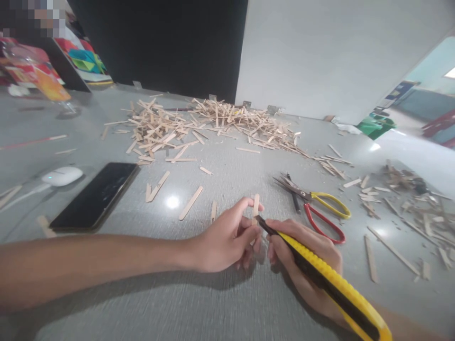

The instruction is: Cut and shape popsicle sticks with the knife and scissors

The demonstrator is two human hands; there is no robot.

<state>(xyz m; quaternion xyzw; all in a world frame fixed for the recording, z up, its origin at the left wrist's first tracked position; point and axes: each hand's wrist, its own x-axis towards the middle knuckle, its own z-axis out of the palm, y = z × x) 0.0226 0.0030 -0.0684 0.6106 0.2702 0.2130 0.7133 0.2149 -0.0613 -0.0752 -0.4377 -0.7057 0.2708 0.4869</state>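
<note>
Left hand [227, 239] pinches stick [256, 204] against knife [320, 270].

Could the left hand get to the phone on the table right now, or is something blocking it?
Probably yes, once it lets go: the left hand pinches a short wooden stick. The phone lies flat to its left on the grey table, with only loose sticks between.

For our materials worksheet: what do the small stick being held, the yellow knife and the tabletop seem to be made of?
The stick in the left hand looks like pale, unfinished wood: matte tan, like the heap behind. The knife in the right hand seems to be glossy yellow plastic with a black inner slide; its tip is probably metal, though too small to tell. The tabletop appears to be grey laminate or similar, slightly shiny with light reflections.
</note>
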